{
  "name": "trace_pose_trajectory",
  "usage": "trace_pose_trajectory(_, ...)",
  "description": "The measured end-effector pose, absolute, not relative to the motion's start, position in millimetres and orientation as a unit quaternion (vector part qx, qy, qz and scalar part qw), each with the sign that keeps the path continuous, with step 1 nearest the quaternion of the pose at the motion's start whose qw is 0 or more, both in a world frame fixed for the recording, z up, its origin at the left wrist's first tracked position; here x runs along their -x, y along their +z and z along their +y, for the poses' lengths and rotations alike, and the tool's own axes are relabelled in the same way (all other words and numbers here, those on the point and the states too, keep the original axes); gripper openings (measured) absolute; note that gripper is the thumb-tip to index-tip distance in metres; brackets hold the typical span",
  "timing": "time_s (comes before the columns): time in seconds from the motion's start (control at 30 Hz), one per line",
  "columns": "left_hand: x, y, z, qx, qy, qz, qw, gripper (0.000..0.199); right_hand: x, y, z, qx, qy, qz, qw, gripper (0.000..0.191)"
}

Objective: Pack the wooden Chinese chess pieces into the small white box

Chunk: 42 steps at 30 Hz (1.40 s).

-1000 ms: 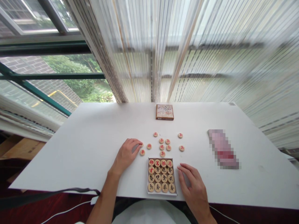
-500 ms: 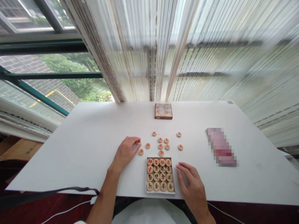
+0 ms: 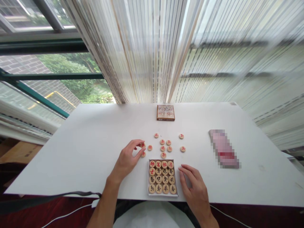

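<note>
My left hand (image 3: pixel 128 158) reaches over the table with thumb and forefinger on opposite sides of a round wooden Chinese chess piece (image 3: pixel 142 145) with a red character. Under its thumb, another red-marked piece (image 3: pixel 143 155) is partly covered. To the right lies a red piece (image 3: pixel 150 148), with several more scattered beyond it, among them a soldier piece (image 3: pixel 163 155). An open white box (image 3: pixel 176 177) near the front edge holds rows of pieces, red at the back and mostly black in front. My right hand (image 3: pixel 194 183) rests beside the box, fingers loosely extended and holding nothing.
A printed box lid (image 3: pixel 165 113) lies toward the back of the white table (image 3: pixel 95 133). On the right is a blurred pinkish flat object (image 3: pixel 224 148). Striped curtains (image 3: pixel 147 63) hang behind the table, and a dark strap (image 3: pixel 71 193) crosses its front left edge.
My left thumb and forefinger have spread farther apart, and the piece between them now sits slightly to the right. My right hand has stayed in place.
</note>
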State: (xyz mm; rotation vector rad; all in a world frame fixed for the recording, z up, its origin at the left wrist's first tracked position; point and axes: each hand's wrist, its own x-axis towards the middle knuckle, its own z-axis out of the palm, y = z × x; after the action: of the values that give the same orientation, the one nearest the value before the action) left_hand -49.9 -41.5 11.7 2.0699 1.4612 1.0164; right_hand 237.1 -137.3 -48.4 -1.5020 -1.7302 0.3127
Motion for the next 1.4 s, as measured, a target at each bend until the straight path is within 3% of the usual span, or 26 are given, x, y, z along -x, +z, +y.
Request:
trace_pose_trajectory(0.4,29,20,-58,-0.700,0.412,0.489,0.318,0.025,-237,-50,-137,0.595,0.121,-0.683,0.406,0.020)
trace_pose_trajectory(0.77,18,21,-66,-0.696,0.426,0.465,0.343,0.026,-238,-51,-137,0.594,0.131,-0.681,0.408,0.021)
trace_pose_trajectory(0.97,8,25,-74,-0.701,0.422,0.448,0.359,0.025,-237,-38,-139,0.590,0.162,-0.643,0.460,0.018)
trace_pose_trajectory(1.1,-2,26,-82,-0.704,0.421,0.433,0.374,0.024,-232,-26,-146,0.603,0.222,-0.593,0.485,0.017)
trace_pose_trajectory(1.4,-27,25,-95,-0.741,0.409,0.361,0.392,0.017,-210,-4,-145,0.525,0.481,-0.492,0.500,0.028)
